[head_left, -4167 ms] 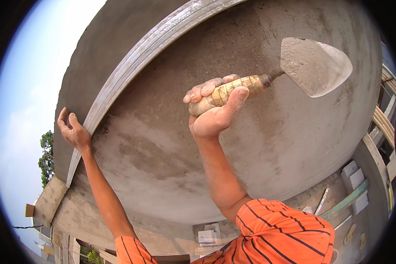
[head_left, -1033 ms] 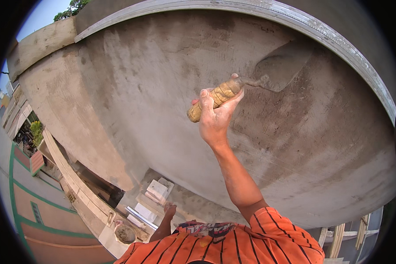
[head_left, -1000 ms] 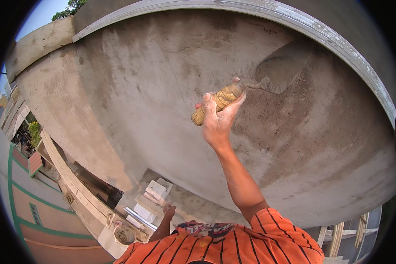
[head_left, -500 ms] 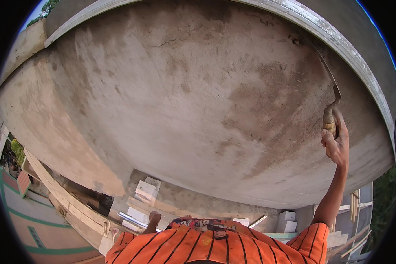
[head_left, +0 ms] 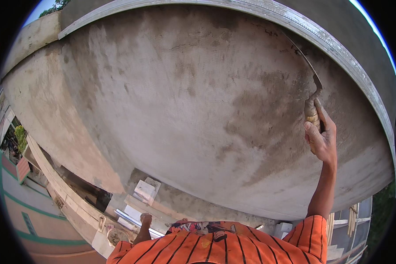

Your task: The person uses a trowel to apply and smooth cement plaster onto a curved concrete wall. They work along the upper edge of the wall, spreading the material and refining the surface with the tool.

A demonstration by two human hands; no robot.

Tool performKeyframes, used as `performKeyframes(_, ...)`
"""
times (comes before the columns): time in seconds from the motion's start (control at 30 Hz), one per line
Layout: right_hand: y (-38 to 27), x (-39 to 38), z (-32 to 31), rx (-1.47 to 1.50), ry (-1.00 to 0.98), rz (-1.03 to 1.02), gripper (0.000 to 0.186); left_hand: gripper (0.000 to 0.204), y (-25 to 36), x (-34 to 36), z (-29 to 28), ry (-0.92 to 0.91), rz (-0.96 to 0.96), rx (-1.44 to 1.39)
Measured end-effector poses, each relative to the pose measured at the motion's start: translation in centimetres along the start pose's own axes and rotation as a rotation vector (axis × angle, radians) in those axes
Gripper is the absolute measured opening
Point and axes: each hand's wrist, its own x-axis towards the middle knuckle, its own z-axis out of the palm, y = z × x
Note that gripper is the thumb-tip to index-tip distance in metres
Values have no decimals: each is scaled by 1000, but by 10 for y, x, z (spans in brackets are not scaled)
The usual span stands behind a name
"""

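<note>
At the right, my right hand (head_left: 323,140) is closed around the worn, mortar-coated handle of a trowel (head_left: 312,115). Its long thin blade shows edge-on, slanting up and left, and lies against or very close to the plastered wall (head_left: 171,110). Darker, damp-looking patches and rough marks surround the blade, with small dark pits near its edge. My left hand (head_left: 145,218) is low, beside my orange striped shirt and near long silvery bars (head_left: 134,219). Its fingers look curled in, with nothing visible in them.
A pale metal-like strip (head_left: 339,48) curves along the wall's upper edge. Below stand white blocks (head_left: 146,190), and a long wooden beam (head_left: 66,191) runs at the lower left. A round container (head_left: 115,236) sits near my left arm. Timber pieces (head_left: 352,220) are at the lower right.
My right hand and the trowel have moved left in view, still up against the wall. My left hand has shifted slightly left. The whole view has also tilted a little.
</note>
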Motion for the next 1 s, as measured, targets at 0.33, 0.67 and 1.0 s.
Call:
performKeyframes(0.33, -4, 6, 2, -50, -44, 7, 68, 30, 117, 21, 15, 39, 375, -206)
performKeyframes(0.67, -3, 14, 11, -44, -68, -18, 69, 39, 172, -26, 65, -248, 499, -349)
performKeyframes(1.0, -4, 3, -6, 0, -92, 2, 67, 30, 165, 21, 94, -46, 615, -328)
